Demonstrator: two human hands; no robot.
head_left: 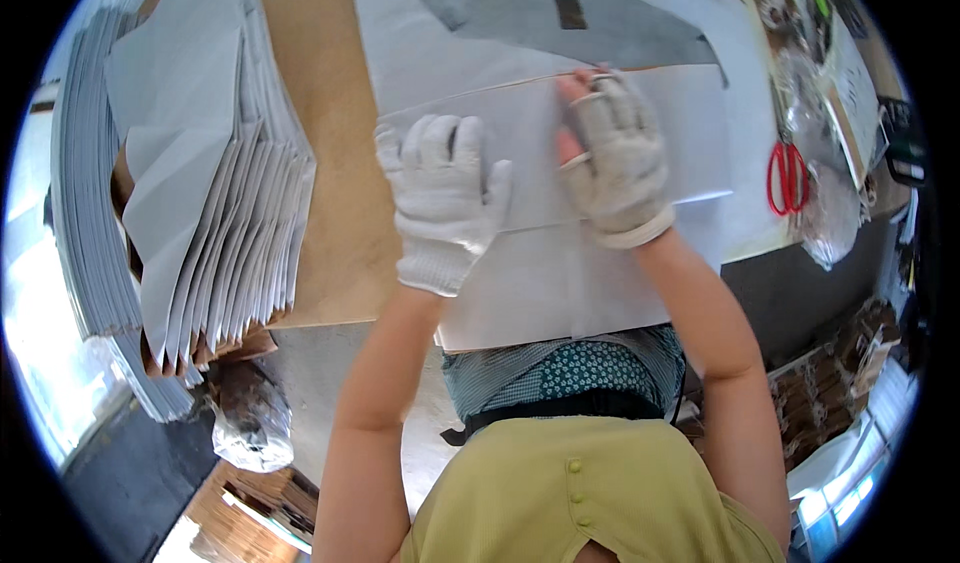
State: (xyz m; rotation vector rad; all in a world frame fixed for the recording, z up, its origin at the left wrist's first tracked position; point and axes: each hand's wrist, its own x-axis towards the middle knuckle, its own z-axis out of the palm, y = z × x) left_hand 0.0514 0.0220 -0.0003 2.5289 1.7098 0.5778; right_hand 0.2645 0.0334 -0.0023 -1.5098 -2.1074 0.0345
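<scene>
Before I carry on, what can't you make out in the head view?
All in the head view:
White sheet: the areas beneath the left hand and right hand are hidden by them.
Right hand: fine detail is blurred.
Grey shape: cut off by the picture's upper edge.
Clear bag: contents obscured by glare and creases.

Workshop, wide worktable [325, 153], stacked folded paper [235, 233], red-handled scissors [788, 177]

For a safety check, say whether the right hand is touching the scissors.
Apart. The head view shows it plainly: white paper is visible between the right hand and the scissors.
</scene>
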